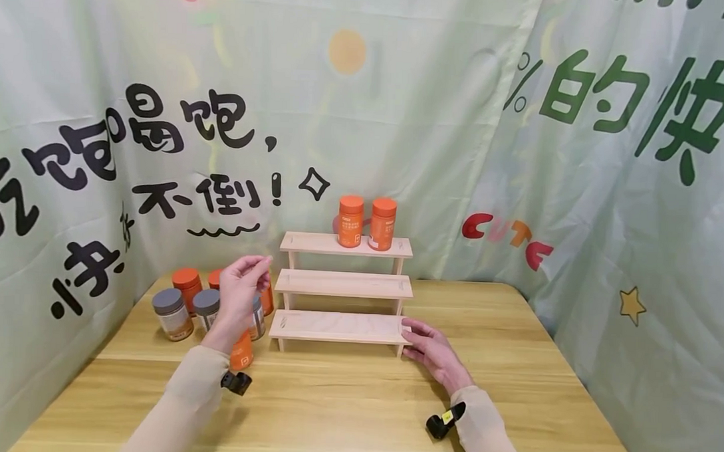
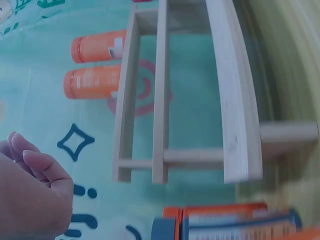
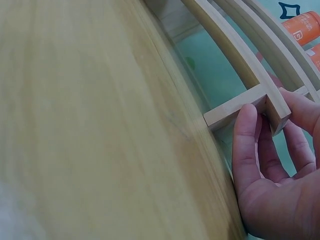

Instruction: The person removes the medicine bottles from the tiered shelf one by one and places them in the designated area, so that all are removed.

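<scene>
A light wooden three-step display stand (image 1: 340,326) stands on the table, with two orange bottles, one (image 1: 350,222) left of the other (image 1: 382,225), upright on its top step. My right hand (image 1: 434,355) grips the right end of the lowest step; in the right wrist view its fingers (image 3: 245,140) curl round the board's end beside the leg. Left of the stand, my left hand (image 1: 238,298) is raised over a group of bottles, its fingers loosely curled and holding nothing. Partly hidden by it are an orange bottle (image 1: 242,352) and a grey-lidded jar (image 1: 206,306).
Another grey-lidded jar (image 1: 172,316) and an orange-lidded bottle (image 1: 187,286) stand at the table's left. The wooden table (image 1: 343,411) reaches back to a printed cloth backdrop (image 1: 413,121), which also hangs along both sides.
</scene>
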Action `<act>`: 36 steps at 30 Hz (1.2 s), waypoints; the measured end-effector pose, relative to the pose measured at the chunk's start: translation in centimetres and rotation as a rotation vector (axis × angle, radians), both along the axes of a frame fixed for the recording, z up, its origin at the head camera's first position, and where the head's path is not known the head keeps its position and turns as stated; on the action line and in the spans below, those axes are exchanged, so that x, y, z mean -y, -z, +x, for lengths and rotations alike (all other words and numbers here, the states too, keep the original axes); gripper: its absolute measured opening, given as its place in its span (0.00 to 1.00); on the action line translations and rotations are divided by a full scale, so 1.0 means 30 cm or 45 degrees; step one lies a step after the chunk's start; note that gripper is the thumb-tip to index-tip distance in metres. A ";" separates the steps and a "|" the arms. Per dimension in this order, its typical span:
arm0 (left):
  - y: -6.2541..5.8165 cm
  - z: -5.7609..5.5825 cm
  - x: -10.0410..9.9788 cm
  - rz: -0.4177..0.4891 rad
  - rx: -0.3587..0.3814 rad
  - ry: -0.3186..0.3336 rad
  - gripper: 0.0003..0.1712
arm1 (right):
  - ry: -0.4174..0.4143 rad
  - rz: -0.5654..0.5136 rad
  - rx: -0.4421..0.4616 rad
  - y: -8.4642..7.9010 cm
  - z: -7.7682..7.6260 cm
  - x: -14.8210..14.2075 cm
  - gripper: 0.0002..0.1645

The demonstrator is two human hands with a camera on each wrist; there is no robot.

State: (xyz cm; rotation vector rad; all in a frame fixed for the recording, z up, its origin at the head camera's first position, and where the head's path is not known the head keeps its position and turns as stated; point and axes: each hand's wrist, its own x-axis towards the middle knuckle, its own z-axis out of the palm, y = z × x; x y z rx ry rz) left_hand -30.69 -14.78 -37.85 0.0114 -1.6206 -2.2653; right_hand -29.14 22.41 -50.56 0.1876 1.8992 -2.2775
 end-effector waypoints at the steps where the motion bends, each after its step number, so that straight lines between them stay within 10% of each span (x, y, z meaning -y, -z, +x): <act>1: -0.001 -0.007 -0.012 0.018 -0.005 0.002 0.04 | -0.005 0.003 -0.007 0.000 -0.001 0.001 0.28; 24: -0.002 -0.222 -0.247 0.130 -0.070 -0.075 0.05 | -0.007 0.004 -0.023 -0.017 -0.012 -0.010 0.27; 36: 0.008 -0.261 -0.296 0.038 -0.147 -0.084 0.05 | 0.000 0.021 -0.012 0.004 -0.001 0.004 0.27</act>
